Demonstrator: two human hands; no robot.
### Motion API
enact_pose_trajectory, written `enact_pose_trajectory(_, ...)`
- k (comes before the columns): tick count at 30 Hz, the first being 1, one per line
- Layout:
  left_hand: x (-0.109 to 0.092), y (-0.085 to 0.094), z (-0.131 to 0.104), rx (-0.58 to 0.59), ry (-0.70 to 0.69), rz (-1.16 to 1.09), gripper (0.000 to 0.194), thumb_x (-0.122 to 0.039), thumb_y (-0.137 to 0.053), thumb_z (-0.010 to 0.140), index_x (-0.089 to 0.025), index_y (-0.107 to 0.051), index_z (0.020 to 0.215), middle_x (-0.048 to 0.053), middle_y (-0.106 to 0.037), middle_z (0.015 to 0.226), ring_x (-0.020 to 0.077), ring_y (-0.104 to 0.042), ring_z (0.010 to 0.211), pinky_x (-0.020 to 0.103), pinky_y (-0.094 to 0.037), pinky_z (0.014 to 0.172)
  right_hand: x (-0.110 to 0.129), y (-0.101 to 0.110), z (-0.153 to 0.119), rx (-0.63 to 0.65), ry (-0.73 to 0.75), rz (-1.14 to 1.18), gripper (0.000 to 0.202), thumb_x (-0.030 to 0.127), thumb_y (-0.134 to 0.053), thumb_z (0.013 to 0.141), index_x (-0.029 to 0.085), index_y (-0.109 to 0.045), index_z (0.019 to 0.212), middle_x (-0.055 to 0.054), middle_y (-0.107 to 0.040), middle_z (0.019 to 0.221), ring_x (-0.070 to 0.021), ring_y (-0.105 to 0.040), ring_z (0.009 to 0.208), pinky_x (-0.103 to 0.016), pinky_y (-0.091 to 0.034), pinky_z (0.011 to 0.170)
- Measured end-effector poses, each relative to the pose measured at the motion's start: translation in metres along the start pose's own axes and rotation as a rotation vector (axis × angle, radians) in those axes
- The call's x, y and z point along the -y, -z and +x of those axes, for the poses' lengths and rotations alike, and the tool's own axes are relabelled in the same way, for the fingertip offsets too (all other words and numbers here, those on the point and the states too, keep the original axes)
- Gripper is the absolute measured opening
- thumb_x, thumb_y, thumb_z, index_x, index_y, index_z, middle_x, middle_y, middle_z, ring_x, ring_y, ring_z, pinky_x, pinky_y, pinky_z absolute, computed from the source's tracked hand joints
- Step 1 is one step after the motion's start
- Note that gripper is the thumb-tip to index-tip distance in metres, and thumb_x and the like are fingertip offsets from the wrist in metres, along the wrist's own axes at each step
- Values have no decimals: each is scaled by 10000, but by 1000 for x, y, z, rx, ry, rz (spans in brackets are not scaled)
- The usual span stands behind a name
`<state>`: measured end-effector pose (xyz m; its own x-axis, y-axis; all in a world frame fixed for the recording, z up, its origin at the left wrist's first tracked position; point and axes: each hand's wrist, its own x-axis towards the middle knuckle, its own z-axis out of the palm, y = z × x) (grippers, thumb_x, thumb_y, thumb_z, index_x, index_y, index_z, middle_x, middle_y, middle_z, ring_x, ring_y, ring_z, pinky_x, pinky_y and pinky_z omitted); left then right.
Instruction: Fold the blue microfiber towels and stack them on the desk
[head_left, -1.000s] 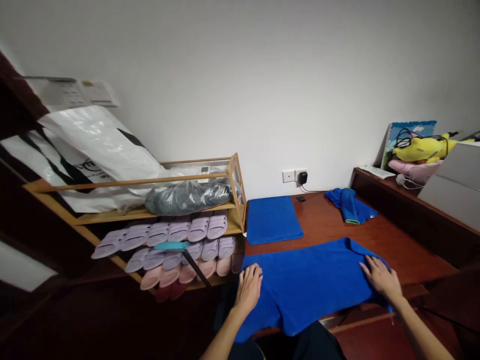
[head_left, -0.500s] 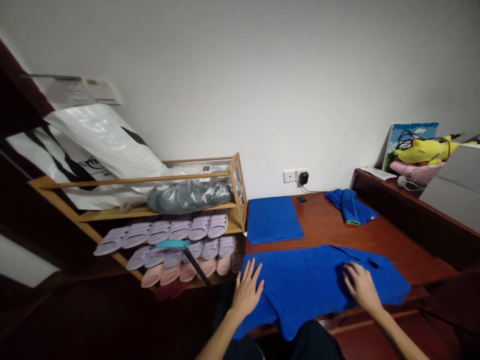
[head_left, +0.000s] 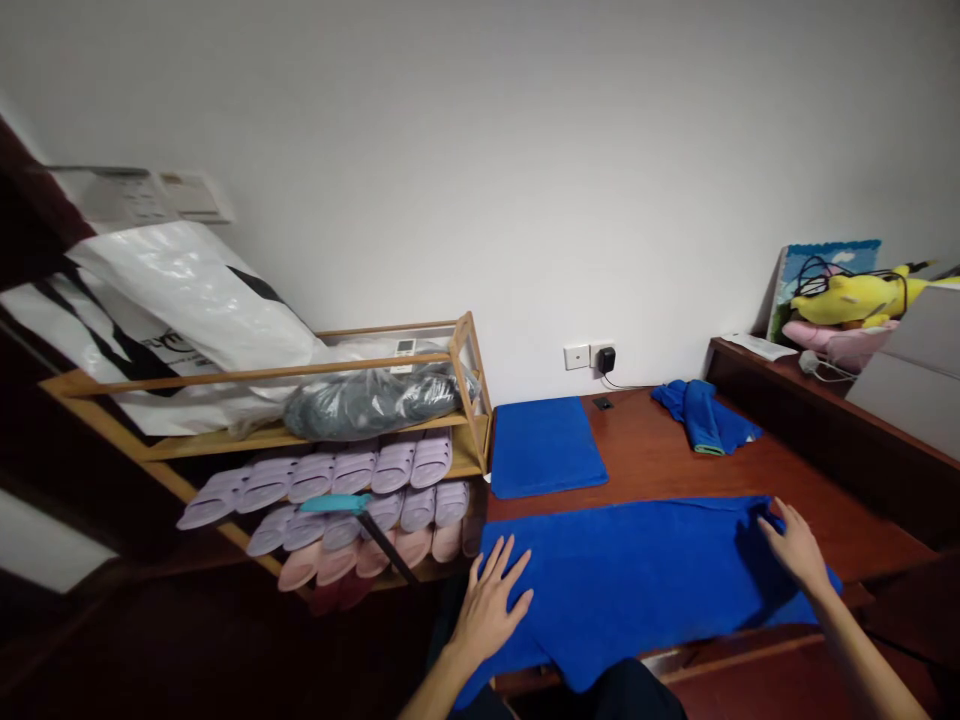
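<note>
At the near edge of the desk [head_left: 637, 455], I see a blue cloth [head_left: 630, 565] spread lengthwise under my 2 hands, its near left part drooping off the desk toward dark-clad knees. My left hand [head_left: 489, 605] rests palm down on the cloth at the desk's left end, fingers fanned wide, gripping nothing. My right hand [head_left: 796, 545] bends over the cloth's far right corner toward the desk's right end, thumb apart from the fingers; I cannot tell whether the fingertips pinch the fabric.

At the desk's back left lies a folded cloth [head_left: 547, 448], flat and square; at its back right, a rumpled cloth [head_left: 703, 415]. On the wall behind the desk, a black plug [head_left: 606, 359] fills 1 of 2 plates. Left of the desk, a rack [head_left: 472, 447] carries lilac slippers [head_left: 392, 465] beneath a white bag [head_left: 202, 300]. Right of it, a yellow plush [head_left: 855, 300] sits beside pale boxes [head_left: 911, 370].
</note>
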<state>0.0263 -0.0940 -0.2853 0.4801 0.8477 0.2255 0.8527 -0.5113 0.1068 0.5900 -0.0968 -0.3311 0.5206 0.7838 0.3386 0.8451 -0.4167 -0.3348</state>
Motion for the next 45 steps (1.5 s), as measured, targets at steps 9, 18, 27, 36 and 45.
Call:
enact_pose_trajectory(9,-4,-8,14,-60,157,-26,445,-378,-319,965,-302,-388,1398,50,-326,1497,239,-291,1368,484,-254,1080,48,-13,-37,192,136,-57,580,586,-256,850,241,-544,1216,-110,-484,1345,-291,-436,1224,-517,-339,966)
enact_pose_trajectory(18,0,-17,20,24,221,-8,514,-454,-301,959,-313,-256,1452,48,-214,1537,243,-193,1403,492,-248,1080,25,-32,13,155,47,-166,643,570,-163,863,239,-444,1337,-110,-330,1460,-327,-375,1248,-585,-304,949)
enact_pose_trajectory(27,1,-16,21,-9,193,34,523,-432,-340,954,-329,-235,1456,36,-248,1526,256,-249,1384,476,-266,1085,40,-52,36,197,17,-169,667,565,-98,871,252,-405,1373,-132,-226,1508,-296,-330,1313,-558,-291,961)
enact_pose_trajectory(36,-7,-25,29,-7,205,123,553,-437,-311,964,-327,-127,1473,47,-244,1526,264,-260,1380,500,-256,1086,30,-58,54,81,5,-202,642,534,-142,877,202,-497,1297,-160,-369,1427,-343,-389,1244,-568,-271,964)
enact_pose_trajectory(45,-5,-32,56,-25,207,48,524,-436,-308,966,-302,-216,1464,39,-272,1519,243,-266,1379,496,-246,1107,24,-63,74,241,-76,-106,690,494,-57,878,153,-341,1406,-133,-297,1491,-281,-224,1372,-601,-139,1048)
